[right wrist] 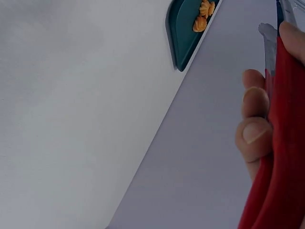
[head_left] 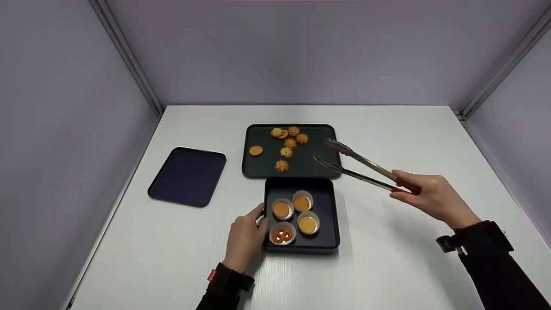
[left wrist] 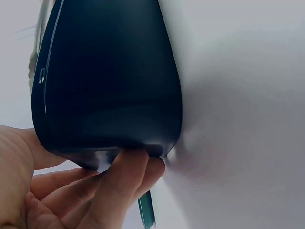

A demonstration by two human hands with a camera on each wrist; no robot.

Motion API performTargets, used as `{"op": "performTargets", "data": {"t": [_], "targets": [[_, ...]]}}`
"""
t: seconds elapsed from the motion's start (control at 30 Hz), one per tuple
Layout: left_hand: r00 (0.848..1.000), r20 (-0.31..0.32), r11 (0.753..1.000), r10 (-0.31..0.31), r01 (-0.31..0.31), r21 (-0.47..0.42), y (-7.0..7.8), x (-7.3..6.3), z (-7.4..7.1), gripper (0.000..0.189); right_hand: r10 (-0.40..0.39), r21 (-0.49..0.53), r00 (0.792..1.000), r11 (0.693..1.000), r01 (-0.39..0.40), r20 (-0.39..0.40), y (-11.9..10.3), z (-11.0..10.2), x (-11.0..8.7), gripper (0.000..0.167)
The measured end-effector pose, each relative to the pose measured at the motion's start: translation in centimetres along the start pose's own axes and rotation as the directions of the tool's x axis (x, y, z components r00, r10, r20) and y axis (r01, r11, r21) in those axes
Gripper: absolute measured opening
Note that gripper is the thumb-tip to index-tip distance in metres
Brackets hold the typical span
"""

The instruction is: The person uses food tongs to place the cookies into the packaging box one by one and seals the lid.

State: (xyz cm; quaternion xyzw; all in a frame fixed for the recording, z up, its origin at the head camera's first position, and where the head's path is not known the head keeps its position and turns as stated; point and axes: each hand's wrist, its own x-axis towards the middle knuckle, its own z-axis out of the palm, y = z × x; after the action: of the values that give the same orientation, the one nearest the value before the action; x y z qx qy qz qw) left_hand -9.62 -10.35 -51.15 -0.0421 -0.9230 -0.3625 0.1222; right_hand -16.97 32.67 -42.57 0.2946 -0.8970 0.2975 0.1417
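Note:
My left hand (head_left: 246, 237) grips the left side of a dark square box (head_left: 326, 215), its fingers curled against the box's wall (left wrist: 112, 86) in the left wrist view. Inside the box stand several white paper cups with round cookies (head_left: 308, 224), one of them holding a pretzel-shaped cookie (head_left: 282, 235). My right hand (head_left: 434, 199) holds metal tongs (head_left: 372, 165) by their red handles (right wrist: 288, 143). The tongs' arms are spread, their tips over the right end of a dark green tray (head_left: 261, 168), with nothing between them.
Several swirled cookies (head_left: 282, 165) and a flat round cookie (head_left: 255, 150) lie on the green tray, just behind the box. At the left rests a dark, shallow square lid or tray (head_left: 187, 176). Grey walls (head_left: 284, 56) enclose the white table (head_left: 400, 267) at the back and sides.

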Motion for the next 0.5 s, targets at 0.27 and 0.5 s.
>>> {"op": "performTargets", "data": {"t": [0.27,0.5], "targets": [[1.0,0.003,1.0,-0.008,0.008,0.0,0.2,0.1,-0.1,0.038,0.039,-0.069,0.997,0.997,-0.044,-0.07,0.8,0.0,-0.2,0.05],[1.0,0.006,1.0,-0.012,0.012,-0.006,0.1,0.1,0.0,0.039,0.067,-0.137,0.991,0.987,-0.083,-0.12,1.8,0.1,-0.4,0.05]]}}
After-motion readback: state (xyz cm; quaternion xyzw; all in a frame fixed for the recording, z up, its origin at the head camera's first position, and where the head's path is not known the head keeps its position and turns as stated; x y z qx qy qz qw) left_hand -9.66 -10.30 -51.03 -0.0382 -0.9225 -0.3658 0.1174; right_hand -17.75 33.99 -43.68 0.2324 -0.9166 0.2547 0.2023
